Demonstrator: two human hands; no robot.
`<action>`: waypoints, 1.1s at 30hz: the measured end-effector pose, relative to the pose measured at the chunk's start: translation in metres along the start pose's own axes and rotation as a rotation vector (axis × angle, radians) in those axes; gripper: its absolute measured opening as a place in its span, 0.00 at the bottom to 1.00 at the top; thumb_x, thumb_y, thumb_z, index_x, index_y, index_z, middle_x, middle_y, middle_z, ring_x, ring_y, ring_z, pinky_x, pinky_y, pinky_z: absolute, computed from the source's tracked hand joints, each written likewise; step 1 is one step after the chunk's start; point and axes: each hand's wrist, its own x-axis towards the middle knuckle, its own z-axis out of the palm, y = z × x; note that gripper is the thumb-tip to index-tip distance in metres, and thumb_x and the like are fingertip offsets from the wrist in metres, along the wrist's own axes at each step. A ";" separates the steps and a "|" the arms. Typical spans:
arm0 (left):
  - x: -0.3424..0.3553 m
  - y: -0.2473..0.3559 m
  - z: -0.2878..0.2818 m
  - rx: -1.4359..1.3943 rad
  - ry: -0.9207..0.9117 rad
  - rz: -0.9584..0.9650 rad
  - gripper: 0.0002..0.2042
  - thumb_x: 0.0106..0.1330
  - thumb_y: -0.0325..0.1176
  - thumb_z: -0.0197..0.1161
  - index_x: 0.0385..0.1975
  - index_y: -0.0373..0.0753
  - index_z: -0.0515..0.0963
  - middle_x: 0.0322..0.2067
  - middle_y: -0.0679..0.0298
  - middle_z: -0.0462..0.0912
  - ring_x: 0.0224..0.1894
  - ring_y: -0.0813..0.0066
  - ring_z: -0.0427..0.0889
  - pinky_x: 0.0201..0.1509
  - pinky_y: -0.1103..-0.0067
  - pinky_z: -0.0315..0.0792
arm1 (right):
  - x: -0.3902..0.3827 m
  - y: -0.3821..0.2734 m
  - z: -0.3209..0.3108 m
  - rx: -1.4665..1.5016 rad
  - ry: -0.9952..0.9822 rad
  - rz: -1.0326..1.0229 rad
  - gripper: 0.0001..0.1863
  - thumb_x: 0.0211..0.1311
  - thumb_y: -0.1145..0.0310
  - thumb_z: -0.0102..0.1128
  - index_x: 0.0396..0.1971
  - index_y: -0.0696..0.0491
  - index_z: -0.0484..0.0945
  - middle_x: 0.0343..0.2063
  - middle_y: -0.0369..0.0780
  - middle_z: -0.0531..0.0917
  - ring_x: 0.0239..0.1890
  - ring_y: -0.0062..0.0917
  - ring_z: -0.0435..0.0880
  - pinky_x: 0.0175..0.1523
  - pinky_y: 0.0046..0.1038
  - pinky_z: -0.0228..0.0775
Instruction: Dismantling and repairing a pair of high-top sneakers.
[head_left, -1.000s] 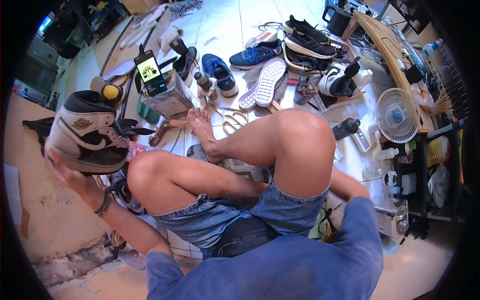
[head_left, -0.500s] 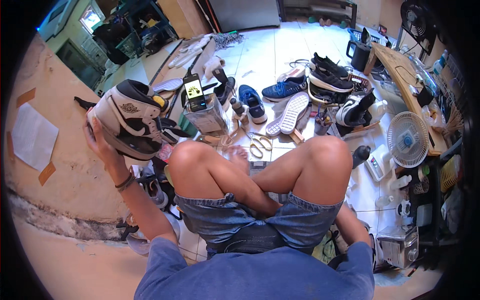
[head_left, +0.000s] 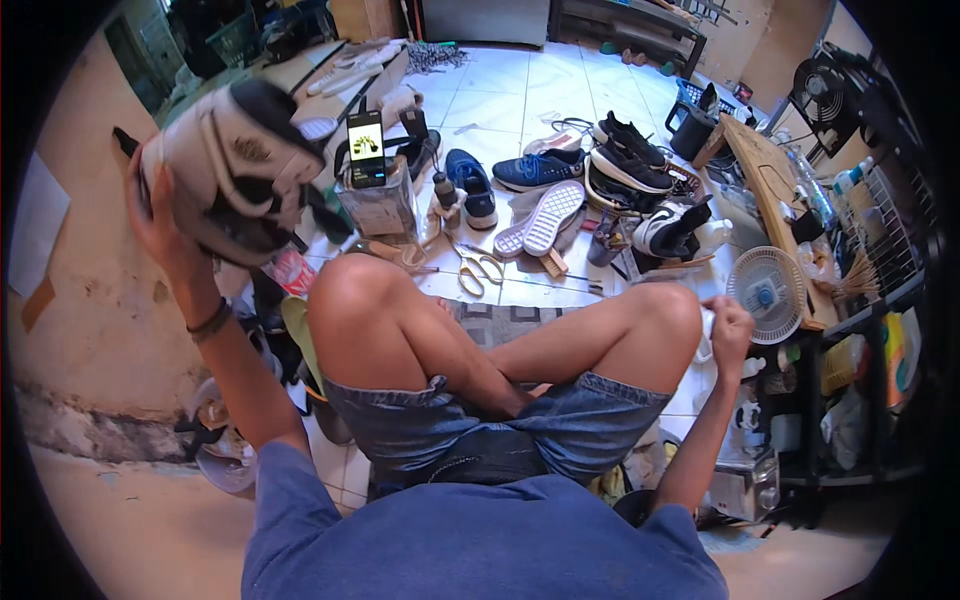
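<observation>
My left hand (head_left: 170,232) is shut round the heel and sole of a white-and-black high-top sneaker (head_left: 225,170), raised at the upper left; motion blurs the shoe. My right hand (head_left: 728,325) is closed beside my right knee, next to a pale object, and what it holds is unclear. Between and beyond my crossed bare legs (head_left: 640,330) are a phone (head_left: 365,148) propped on a metal tin (head_left: 385,210), gold-handled scissors (head_left: 478,275), a wooden brush (head_left: 554,263) and a pair of white soles (head_left: 553,220).
Blue shoes (head_left: 530,170), stacked black sneakers (head_left: 630,165) and a cup of tools (head_left: 605,245) crowd the tiled floor. A round white fan grille (head_left: 765,295) and wooden bench (head_left: 770,190) stand right, above a dark shelf rack. A stained wall (head_left: 90,330) borders the left.
The sneaker in my left hand has risen and tilted. My right hand, hidden earlier, has come up beside my right knee. The view has shifted with my head.
</observation>
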 end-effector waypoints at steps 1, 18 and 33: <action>0.002 -0.009 0.025 -0.068 -0.018 0.000 0.23 0.69 0.36 0.61 0.59 0.29 0.73 0.57 0.56 0.77 0.58 0.67 0.76 0.66 0.73 0.66 | 0.000 -0.016 -0.014 0.037 0.156 -0.092 0.24 0.71 0.71 0.56 0.12 0.64 0.75 0.30 0.44 0.86 0.34 0.25 0.84 0.43 0.25 0.74; -0.149 -0.037 0.242 -0.557 -0.488 -0.805 0.25 0.70 0.47 0.64 0.56 0.31 0.73 0.46 0.62 0.80 0.45 0.79 0.78 0.51 0.81 0.72 | 0.022 -0.151 0.244 0.876 -0.198 0.015 0.28 0.50 0.70 0.80 0.51 0.62 0.80 0.46 0.42 0.86 0.48 0.24 0.84 0.57 0.28 0.75; -0.244 -0.089 0.134 -0.317 -0.767 -1.096 0.36 0.54 0.30 0.70 0.66 0.32 0.67 0.51 0.56 0.80 0.47 0.68 0.83 0.55 0.74 0.77 | 0.034 -0.148 0.176 0.061 -0.415 0.332 0.23 0.56 0.54 0.76 0.44 0.57 0.86 0.35 0.42 0.90 0.35 0.23 0.87 0.45 0.30 0.78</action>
